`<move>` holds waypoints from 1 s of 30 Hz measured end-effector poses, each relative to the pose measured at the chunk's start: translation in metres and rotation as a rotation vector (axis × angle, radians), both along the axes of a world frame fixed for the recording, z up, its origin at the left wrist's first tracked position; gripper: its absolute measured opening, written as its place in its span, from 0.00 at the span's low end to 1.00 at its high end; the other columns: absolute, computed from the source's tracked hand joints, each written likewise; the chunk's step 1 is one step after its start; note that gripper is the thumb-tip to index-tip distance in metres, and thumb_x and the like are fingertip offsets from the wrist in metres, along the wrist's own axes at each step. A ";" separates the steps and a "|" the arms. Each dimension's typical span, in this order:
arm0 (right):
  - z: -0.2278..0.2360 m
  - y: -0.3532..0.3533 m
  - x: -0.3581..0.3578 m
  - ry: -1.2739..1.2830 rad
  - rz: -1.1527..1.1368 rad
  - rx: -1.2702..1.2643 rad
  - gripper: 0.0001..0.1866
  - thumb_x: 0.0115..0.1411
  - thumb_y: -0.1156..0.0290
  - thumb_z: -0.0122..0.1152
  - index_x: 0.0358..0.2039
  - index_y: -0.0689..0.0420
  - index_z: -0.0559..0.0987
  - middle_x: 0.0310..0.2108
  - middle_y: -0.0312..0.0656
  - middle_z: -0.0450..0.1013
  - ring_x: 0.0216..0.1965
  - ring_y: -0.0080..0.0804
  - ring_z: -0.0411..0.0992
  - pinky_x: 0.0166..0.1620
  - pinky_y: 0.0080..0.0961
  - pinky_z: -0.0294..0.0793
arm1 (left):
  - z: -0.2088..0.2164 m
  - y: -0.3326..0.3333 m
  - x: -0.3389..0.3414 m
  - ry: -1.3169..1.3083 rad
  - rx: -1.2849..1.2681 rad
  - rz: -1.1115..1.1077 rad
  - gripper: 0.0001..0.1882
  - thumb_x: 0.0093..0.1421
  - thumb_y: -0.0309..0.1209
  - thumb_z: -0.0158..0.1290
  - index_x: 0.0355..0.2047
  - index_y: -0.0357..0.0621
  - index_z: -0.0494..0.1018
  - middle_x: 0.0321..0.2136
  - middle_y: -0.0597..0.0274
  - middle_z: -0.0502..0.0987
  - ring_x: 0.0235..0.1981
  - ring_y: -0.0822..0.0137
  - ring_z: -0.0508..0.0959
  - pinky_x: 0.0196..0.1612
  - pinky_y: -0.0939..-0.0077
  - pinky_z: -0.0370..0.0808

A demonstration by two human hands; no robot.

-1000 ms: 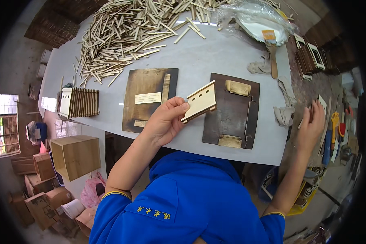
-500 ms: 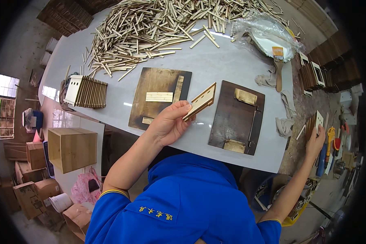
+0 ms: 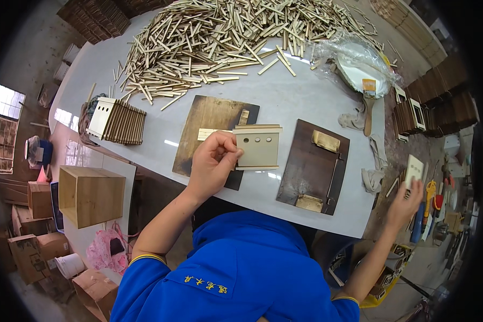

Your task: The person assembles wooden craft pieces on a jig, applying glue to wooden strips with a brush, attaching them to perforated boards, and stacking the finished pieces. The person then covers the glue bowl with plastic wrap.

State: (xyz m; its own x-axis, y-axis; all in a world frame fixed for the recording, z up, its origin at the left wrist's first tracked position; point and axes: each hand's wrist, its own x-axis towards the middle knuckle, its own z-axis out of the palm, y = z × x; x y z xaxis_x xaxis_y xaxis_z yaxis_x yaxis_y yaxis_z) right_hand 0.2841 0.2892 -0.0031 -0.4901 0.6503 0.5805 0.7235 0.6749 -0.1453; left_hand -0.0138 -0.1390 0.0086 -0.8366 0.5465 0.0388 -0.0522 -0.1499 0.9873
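My left hand (image 3: 214, 162) pinches the left edge of a small wooden panel (image 3: 258, 150) above the table. Three round holes run across this panel, and thin strips line its top and bottom edges. Far to the right, my right hand (image 3: 403, 206) grips a pale wooden panel (image 3: 414, 170), slightly blurred. Partly behind the left-hand panel lies a scorched wooden board (image 3: 209, 115) with pale strips (image 3: 206, 133) on it. To its right rests a dark board (image 3: 311, 172) with wooden blocks (image 3: 326, 140) at its far and near ends.
Loose wooden strips (image 3: 214, 48) form a big heap at the back. A row of holed panels (image 3: 118, 122) stands at the table's left. At back right are a plastic-wrapped bowl (image 3: 359, 59), a brush (image 3: 368, 104) and rags (image 3: 371, 180). Tools (image 3: 428, 198) lie beyond my right hand.
My left hand has turned its panel so the holed face shows, moving slightly left. My right hand has moved a little left and down, with a pale panel now turned upright in it.
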 end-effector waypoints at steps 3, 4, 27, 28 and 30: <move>-0.001 -0.070 -0.038 -0.031 0.241 -0.026 0.23 0.67 0.69 0.60 0.62 0.54 0.76 0.67 0.47 0.68 0.66 0.48 0.66 0.66 0.43 0.64 | -0.001 -0.002 -0.002 0.085 -0.022 0.017 0.09 0.64 0.14 0.55 0.36 0.41 0.69 0.43 0.61 0.72 0.32 0.75 0.71 0.35 0.85 0.71; 0.002 -0.098 -0.051 -0.015 0.316 -0.073 0.25 0.63 0.71 0.63 0.62 0.53 0.76 0.67 0.46 0.67 0.65 0.46 0.66 0.67 0.44 0.62 | -0.002 -0.002 -0.004 0.105 -0.026 0.030 0.09 0.63 0.14 0.55 0.36 0.41 0.69 0.43 0.61 0.72 0.32 0.75 0.71 0.35 0.85 0.70; 0.010 -0.201 -0.129 -0.147 0.709 -0.368 0.30 0.51 0.63 0.77 0.53 0.59 0.79 0.65 0.49 0.68 0.61 0.50 0.66 0.66 0.44 0.60 | 0.007 -0.054 -0.040 0.134 -0.008 0.141 0.07 0.63 0.15 0.55 0.36 0.40 0.71 0.41 0.60 0.76 0.33 0.74 0.73 0.38 0.83 0.72; 0.009 -0.200 -0.127 -0.152 0.713 -0.358 0.30 0.51 0.63 0.77 0.53 0.59 0.79 0.65 0.49 0.68 0.62 0.50 0.66 0.67 0.45 0.59 | 0.015 -0.063 -0.046 0.163 -0.034 0.165 0.07 0.62 0.15 0.55 0.36 0.40 0.71 0.41 0.60 0.76 0.34 0.74 0.73 0.39 0.83 0.72; 0.004 -0.196 -0.122 -0.140 0.730 -0.368 0.30 0.51 0.63 0.77 0.53 0.59 0.79 0.66 0.49 0.68 0.63 0.50 0.66 0.67 0.45 0.59 | 0.036 -0.084 -0.059 0.221 -0.087 0.208 0.07 0.62 0.15 0.55 0.36 0.39 0.71 0.42 0.59 0.78 0.35 0.73 0.75 0.41 0.82 0.74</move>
State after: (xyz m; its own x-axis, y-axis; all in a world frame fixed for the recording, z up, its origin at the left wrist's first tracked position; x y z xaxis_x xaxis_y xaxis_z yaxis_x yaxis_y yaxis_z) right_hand 0.1625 0.0936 0.0007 -0.9145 0.2774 0.2946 0.1500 0.9086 -0.3897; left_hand -0.0725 -0.2232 0.0441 -0.9074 0.3738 0.1922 0.1876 -0.0491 0.9810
